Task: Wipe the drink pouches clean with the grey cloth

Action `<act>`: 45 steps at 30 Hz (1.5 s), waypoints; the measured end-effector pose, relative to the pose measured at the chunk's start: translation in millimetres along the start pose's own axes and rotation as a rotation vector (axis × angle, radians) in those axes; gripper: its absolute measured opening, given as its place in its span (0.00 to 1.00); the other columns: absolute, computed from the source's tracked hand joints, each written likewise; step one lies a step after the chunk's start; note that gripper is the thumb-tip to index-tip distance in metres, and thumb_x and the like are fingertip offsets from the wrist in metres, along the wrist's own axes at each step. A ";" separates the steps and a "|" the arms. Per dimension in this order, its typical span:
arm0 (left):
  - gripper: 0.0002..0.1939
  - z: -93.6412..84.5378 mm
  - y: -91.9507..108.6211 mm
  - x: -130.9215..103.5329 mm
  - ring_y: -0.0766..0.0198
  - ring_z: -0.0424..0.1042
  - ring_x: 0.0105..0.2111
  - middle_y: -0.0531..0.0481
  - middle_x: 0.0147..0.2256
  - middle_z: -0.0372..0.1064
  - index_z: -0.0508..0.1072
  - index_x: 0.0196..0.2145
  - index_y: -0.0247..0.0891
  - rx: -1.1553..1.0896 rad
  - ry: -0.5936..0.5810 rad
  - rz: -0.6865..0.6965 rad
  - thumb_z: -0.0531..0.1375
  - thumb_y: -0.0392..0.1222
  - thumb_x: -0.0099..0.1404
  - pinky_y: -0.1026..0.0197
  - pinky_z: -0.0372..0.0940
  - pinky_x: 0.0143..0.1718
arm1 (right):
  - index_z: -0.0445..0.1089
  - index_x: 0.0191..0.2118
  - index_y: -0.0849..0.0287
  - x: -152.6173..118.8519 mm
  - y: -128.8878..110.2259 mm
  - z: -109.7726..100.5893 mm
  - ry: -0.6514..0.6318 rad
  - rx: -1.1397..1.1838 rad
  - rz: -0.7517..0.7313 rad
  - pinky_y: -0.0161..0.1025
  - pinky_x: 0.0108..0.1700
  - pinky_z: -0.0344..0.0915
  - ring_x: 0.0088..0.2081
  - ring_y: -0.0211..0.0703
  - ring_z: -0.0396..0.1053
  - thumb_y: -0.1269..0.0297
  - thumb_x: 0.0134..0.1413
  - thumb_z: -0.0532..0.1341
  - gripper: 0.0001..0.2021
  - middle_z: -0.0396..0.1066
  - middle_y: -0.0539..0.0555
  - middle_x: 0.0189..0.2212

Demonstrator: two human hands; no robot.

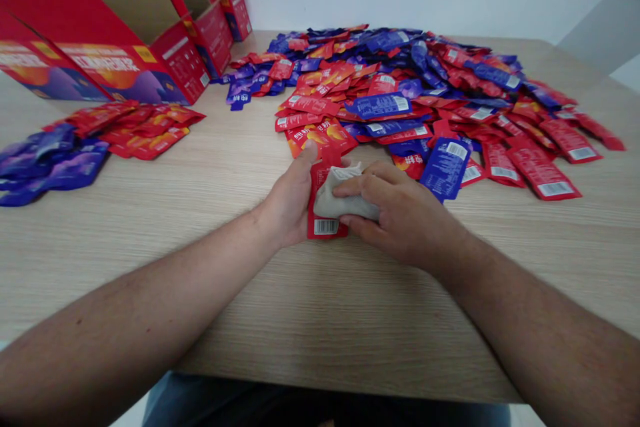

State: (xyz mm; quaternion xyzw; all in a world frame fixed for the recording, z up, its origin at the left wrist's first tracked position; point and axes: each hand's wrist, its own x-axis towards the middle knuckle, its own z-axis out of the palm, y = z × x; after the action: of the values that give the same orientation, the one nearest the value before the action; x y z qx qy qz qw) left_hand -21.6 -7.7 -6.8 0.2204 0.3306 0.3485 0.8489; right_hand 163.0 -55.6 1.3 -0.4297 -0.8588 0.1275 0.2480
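Observation:
Near the middle of the table, my left hand [293,200] holds a red packet [325,228] with its barcode end toward me. My right hand [400,210] is closed round a bunched grey-white cloth [333,200], which lies against the face of that packet. The cloth covers part of the packet, and the fingers of my left hand behind it are mostly hidden. Just beyond both hands spreads a large heap of red and blue packets [380,107]. One blue packet [447,169] lies right beside my right hand.
Open red cardboard boxes [185,63] stand at the back left. In front of them lie a group of red packets [145,130] and a stack of blue packets [55,163] on the wooden table [310,327]. A white wall rises behind.

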 end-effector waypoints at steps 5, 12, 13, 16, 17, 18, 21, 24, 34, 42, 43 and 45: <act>0.36 2.0 -1.4 -0.4 0.58 0.77 0.27 0.46 0.30 0.77 0.78 0.50 0.36 0.035 0.059 0.031 0.43 0.68 0.79 0.58 0.72 0.31 | 0.79 0.54 0.50 0.2 -0.7 -3.0 -0.213 0.076 -0.111 0.45 0.46 0.73 0.44 0.50 0.76 0.68 0.60 0.70 0.16 0.75 0.56 0.46; 0.34 10.2 -6.4 -3.7 0.53 0.83 0.37 0.41 0.40 0.82 0.77 0.58 0.35 0.099 -0.043 0.081 0.50 0.67 0.78 0.58 0.74 0.33 | 0.77 0.55 0.53 0.5 7.0 -2.1 0.052 -0.012 -0.015 0.50 0.50 0.73 0.49 0.56 0.75 0.63 0.63 0.68 0.16 0.75 0.60 0.49; 0.35 10.4 -6.2 -4.0 0.53 0.83 0.38 0.40 0.40 0.82 0.77 0.59 0.35 0.105 -0.040 0.072 0.49 0.67 0.78 0.59 0.73 0.32 | 0.77 0.55 0.52 0.5 6.7 -1.5 0.019 0.001 -0.042 0.49 0.49 0.73 0.47 0.54 0.75 0.63 0.63 0.68 0.16 0.75 0.59 0.49; 0.37 8.9 -6.2 -3.3 0.53 0.83 0.38 0.39 0.41 0.82 0.77 0.59 0.34 0.113 -0.080 0.069 0.46 0.68 0.79 0.60 0.73 0.31 | 0.77 0.56 0.53 0.4 6.7 -0.4 0.061 0.000 -0.023 0.49 0.49 0.72 0.49 0.55 0.75 0.63 0.64 0.67 0.16 0.75 0.60 0.51; 0.38 7.9 -6.7 -2.7 0.53 0.83 0.38 0.39 0.41 0.82 0.77 0.59 0.34 0.119 -0.102 0.069 0.47 0.69 0.78 0.59 0.74 0.32 | 0.77 0.56 0.53 0.4 7.1 -0.4 0.105 -0.011 0.003 0.50 0.50 0.72 0.50 0.57 0.75 0.63 0.64 0.67 0.16 0.75 0.61 0.51; 0.39 6.9 -7.4 -2.2 0.52 0.83 0.38 0.38 0.41 0.82 0.77 0.59 0.34 0.129 -0.122 0.067 0.48 0.71 0.77 0.58 0.74 0.33 | 0.77 0.56 0.54 0.4 7.8 -0.6 0.133 -0.017 0.017 0.51 0.50 0.72 0.51 0.58 0.74 0.62 0.64 0.67 0.16 0.76 0.61 0.51; 0.40 2.8 -9.3 -1.3 0.52 0.83 0.37 0.38 0.40 0.82 0.77 0.58 0.34 0.164 -0.144 0.053 0.51 0.74 0.74 0.58 0.75 0.34 | 0.77 0.56 0.53 0.6 10.3 -1.8 0.118 -0.014 -0.004 0.51 0.48 0.72 0.49 0.57 0.75 0.62 0.63 0.67 0.16 0.76 0.60 0.51; 0.40 -2.3 -9.6 -1.5 0.54 0.81 0.33 0.40 0.38 0.82 0.78 0.56 0.36 0.199 -0.130 0.040 0.53 0.75 0.72 0.58 0.75 0.33 | 0.77 0.56 0.55 2.5 14.9 -2.7 0.181 -0.037 0.017 0.53 0.50 0.71 0.50 0.58 0.75 0.63 0.62 0.67 0.17 0.77 0.61 0.50; 0.36 5.8 -9.4 -4.1 0.54 0.81 0.35 0.41 0.36 0.80 0.79 0.50 0.35 0.146 -0.015 0.075 0.52 0.72 0.74 0.58 0.75 0.35 | 0.77 0.55 0.56 2.3 7.1 -0.2 0.099 0.014 0.024 0.51 0.51 0.71 0.50 0.57 0.75 0.63 0.62 0.68 0.17 0.77 0.60 0.49; 0.33 12.0 -4.8 -4.3 0.60 0.76 0.25 0.47 0.28 0.76 0.79 0.44 0.37 0.151 0.168 0.125 0.53 0.72 0.74 0.61 0.70 0.27 | 0.78 0.54 0.49 -2.6 -3.0 -7.4 -0.280 0.125 -0.068 0.44 0.46 0.72 0.46 0.49 0.76 0.69 0.58 0.71 0.18 0.75 0.54 0.48; 0.34 11.4 -6.0 -3.7 0.59 0.77 0.27 0.46 0.30 0.77 0.79 0.45 0.37 0.160 0.144 0.132 0.53 0.72 0.74 0.61 0.71 0.28 | 0.78 0.54 0.48 -2.1 0.5 -8.9 -0.263 0.118 -0.054 0.45 0.47 0.72 0.46 0.50 0.76 0.69 0.58 0.71 0.18 0.75 0.54 0.49; 0.35 8.9 -8.5 -2.6 0.57 0.79 0.30 0.44 0.33 0.80 0.80 0.48 0.37 0.182 0.066 0.132 0.53 0.72 0.74 0.60 0.72 0.30 | 0.78 0.54 0.49 -0.3 8.5 -11.5 -0.157 0.082 -0.021 0.48 0.50 0.73 0.47 0.51 0.76 0.67 0.60 0.70 0.17 0.76 0.55 0.49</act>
State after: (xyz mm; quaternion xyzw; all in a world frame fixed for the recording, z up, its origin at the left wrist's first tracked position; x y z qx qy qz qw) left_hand -12.9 -16.6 -4.9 0.3062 0.3735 0.3794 0.7892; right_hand 175.1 -50.7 7.2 -0.3988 -0.8742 0.1933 0.1985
